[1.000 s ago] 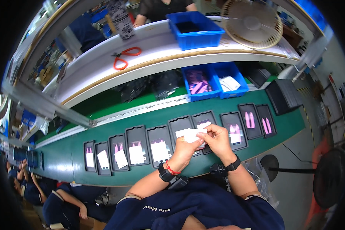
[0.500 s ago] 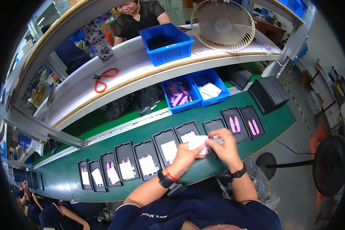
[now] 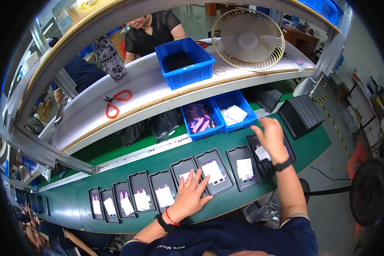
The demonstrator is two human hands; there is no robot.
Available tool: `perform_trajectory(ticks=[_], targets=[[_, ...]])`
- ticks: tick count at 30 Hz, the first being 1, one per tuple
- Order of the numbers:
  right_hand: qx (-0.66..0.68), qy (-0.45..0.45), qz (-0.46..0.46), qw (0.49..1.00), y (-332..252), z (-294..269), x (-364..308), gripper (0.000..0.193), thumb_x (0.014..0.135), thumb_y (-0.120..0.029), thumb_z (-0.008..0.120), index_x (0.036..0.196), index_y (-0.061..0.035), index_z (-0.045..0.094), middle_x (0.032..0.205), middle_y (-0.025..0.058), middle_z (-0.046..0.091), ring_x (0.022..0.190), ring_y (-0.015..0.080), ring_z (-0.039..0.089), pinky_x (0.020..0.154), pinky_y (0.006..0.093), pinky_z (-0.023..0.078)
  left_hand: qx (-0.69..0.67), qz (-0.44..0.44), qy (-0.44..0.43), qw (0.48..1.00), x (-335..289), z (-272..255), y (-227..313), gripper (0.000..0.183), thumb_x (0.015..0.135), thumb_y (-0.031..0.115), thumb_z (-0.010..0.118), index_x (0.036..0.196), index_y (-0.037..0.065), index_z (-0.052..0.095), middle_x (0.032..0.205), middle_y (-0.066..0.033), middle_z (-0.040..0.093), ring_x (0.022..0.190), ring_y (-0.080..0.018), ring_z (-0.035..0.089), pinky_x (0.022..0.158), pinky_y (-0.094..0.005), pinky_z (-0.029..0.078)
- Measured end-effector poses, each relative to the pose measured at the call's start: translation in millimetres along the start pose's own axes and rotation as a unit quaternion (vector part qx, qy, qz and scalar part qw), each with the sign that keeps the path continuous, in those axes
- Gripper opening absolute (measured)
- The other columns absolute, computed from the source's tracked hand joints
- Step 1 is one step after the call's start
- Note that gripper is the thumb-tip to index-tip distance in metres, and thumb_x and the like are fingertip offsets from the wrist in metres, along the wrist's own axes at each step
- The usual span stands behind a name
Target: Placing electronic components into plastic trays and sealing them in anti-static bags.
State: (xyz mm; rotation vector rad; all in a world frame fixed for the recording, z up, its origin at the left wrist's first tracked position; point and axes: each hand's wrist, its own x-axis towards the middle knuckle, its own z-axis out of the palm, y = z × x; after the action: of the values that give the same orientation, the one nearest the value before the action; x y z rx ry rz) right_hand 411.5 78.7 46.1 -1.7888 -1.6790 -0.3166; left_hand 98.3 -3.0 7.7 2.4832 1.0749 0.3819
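My left hand (image 3: 191, 194) is spread, fingers apart, over a black tray (image 3: 181, 164) whose white card it partly covers. To its right, a black tray (image 3: 224, 187) holds a white card (image 3: 213, 170) over a pink piece. Beyond that, another tray (image 3: 231, 160) carries a printed white card (image 3: 244, 167). My right hand (image 3: 272, 138) hovers over the trays at the right end, fingers apart and nothing visible in it. Beneath it a white card (image 3: 261, 152) shows in a tray. Nearest its fingertips is a blue bin (image 3: 239, 126) of white cards (image 3: 234, 114).
Several black trays (image 3: 151, 209) with pink pieces and white cards line the green table to the left. A blue bin (image 3: 202, 135) of pink pieces and a tray stack (image 3: 303, 115) stand behind. The shelf above bears orange-handled snips (image 3: 112, 110), a blue box (image 3: 187, 79) and a fan (image 3: 248, 40).
My hands, earlier together around a white card, have parted. The left moved left and down over a tray; the right rose toward the blue bin. White cards now lie in two right-hand trays.
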Motion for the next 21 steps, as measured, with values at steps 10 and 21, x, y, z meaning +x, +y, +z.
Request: perform_trajectory(ticks=[10,21], targets=[[-0.167,-0.218,-0.005,0.962,-14,101,67,0.012,0.074,-0.012,0.059,0.075,-0.0076,0.070,0.081,0.0173,0.068,0.081,0.0329,0.067,0.075,0.0426,0.050,0.118,-0.031,-0.004,0.993,-29,26,-15,0.080,0.080,0.053,0.061,0.143,0.014,0.030,0.142,-0.0269,0.028,0.132,-0.0459,0.027,0.103,-0.0610,0.020],[-0.128,-0.022,-0.148,0.980,-29,98,60,0.002,0.065,-0.007,0.059,0.065,-0.0082,0.061,0.068,0.0136,0.063,0.073,0.0296,0.060,0.068,0.0422,0.044,0.113,-0.037,-0.010,0.993,-24,20,-15,0.081,0.074,0.047,0.069,0.140,0.013,0.036,0.142,-0.0280,0.029,0.133,-0.0450,0.026,0.102,-0.0636,0.020]])
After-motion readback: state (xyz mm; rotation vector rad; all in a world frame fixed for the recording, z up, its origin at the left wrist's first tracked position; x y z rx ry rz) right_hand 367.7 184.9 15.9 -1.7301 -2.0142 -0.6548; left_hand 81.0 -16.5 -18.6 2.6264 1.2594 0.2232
